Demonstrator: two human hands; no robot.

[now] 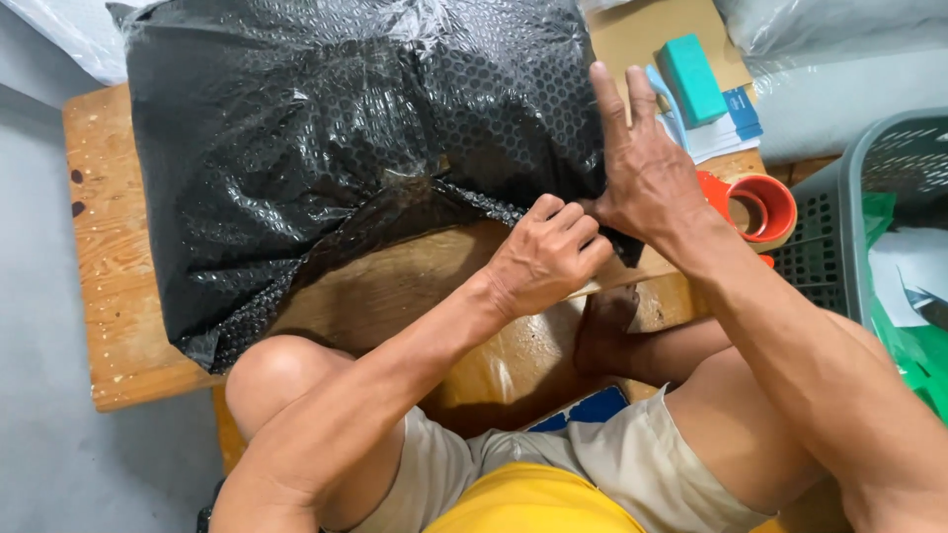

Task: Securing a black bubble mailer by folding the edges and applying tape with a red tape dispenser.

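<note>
A bulky parcel wrapped in black bubble wrap (pixel 336 148) lies on a low wooden board (pixel 109 257). My right hand (pixel 642 168) lies flat on the parcel's right edge, fingers stretched out and pressing down. Beside it, my left hand (pixel 548 255) has its fingers curled at the lower right corner of the wrap, pinching the edge next to my right thumb. Clear tape glints across the top of the wrap.
An orange tape dispenser (pixel 760 207) sits just right of my right wrist. A teal block (pixel 691 64) rests on blue and white papers behind it. A grey plastic basket (pixel 869 197) holding green bags stands at right. My knees and bare foot are under the board's near edge.
</note>
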